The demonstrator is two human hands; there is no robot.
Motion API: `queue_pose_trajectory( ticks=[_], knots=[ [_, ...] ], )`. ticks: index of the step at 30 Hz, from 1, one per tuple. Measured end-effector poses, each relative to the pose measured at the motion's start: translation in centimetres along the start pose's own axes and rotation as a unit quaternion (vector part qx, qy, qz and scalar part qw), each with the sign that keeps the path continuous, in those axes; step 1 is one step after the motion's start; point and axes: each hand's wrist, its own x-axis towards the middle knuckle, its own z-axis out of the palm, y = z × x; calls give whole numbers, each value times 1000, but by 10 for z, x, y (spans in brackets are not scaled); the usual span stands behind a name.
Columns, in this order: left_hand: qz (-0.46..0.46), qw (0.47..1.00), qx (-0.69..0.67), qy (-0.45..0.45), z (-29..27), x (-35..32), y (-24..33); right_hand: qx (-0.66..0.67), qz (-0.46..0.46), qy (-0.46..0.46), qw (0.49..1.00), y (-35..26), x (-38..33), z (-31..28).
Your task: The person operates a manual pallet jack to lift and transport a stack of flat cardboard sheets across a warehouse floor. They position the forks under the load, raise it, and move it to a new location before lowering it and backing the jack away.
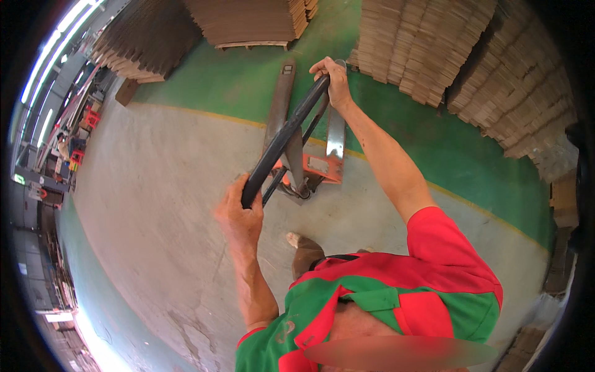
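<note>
Both my hands grip the black handle (286, 137) of a pallet jack, which slants up from lower left to upper right. My left hand (240, 208) is wrapped round its lower left end, slightly blurred. At the upper right end my right hand (334, 80) is closed on the bar. Beyond the handle sits the orange body of the pallet jack (331, 168). Its two metal forks, a left fork (282, 93) and a right fork (335, 133), point away from me; the handle and my right hand partly hide them.
Tall stacks of flat cardboard (409, 49) stand on the right. More cardboard lies on a wooden pallet (251, 44) ahead and in a dark stack (145, 37) at far left. A yellow line (204, 115) divides grey from green floor. Red stools (92, 119) stand at the left.
</note>
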Motion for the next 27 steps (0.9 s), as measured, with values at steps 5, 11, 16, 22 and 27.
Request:
queue_pose_trajectory(
  ticks=[5,11,16,22,27],
  knots=[
    [-25,998,-41,-48,-16,99,-120,20,48,24,998,71,66,109],
    [8,1000,-11,-16,-31,238,-283,-4,8,61,998,145,173,250],
    [-2,997,82,6,-44,348,-426,-107,-37,84,990,188,197,340],
    [26,996,86,23,-20,519,-580,-162,-106,82,978,248,274,429],
    [76,994,70,18,63,660,-674,-106,-94,101,985,321,348,459]
  ],
)
